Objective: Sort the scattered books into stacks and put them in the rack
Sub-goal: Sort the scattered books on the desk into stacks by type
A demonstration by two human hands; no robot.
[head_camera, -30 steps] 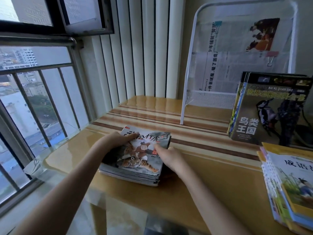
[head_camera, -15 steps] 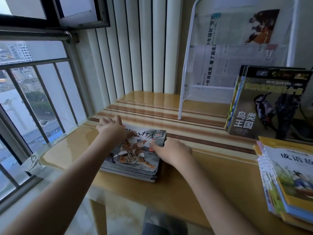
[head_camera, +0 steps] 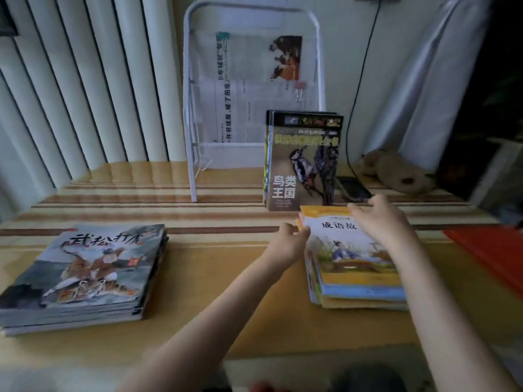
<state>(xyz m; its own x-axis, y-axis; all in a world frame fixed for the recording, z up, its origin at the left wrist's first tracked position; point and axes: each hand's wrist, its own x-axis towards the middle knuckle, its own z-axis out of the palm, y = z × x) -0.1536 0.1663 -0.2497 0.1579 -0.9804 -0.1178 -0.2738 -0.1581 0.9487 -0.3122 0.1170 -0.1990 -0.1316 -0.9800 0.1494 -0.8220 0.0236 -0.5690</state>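
Right now both hands are at the yellow-covered stack of books (head_camera: 357, 267), which lies flat on the table (head_camera: 215, 284) at about 3 o'clock. The left hand (head_camera: 288, 244) touches the stack's far-left corner with its fingers curled against the edge; whether it really grips is hard to tell. The right hand (head_camera: 380, 219) rests over the top cover's far edge, fingers bent and slightly spread, holding nothing clear of the pile. The covers look glossy, thin and rectangular, their edges unevenly stepped. At 12 o'clock, just beyond the stack, a dark bird book (head_camera: 304, 161) stands upright with more books behind it, in front of the white wire rack (head_camera: 192, 108), whose tube frame is rounded at the top and holds clipped newspaper. At 9 o'clock, well apart, lies a grey tiger-cover stack (head_camera: 87, 275) of slim, soft volumes. The tabletop is shiny, tan, with brown stripes.
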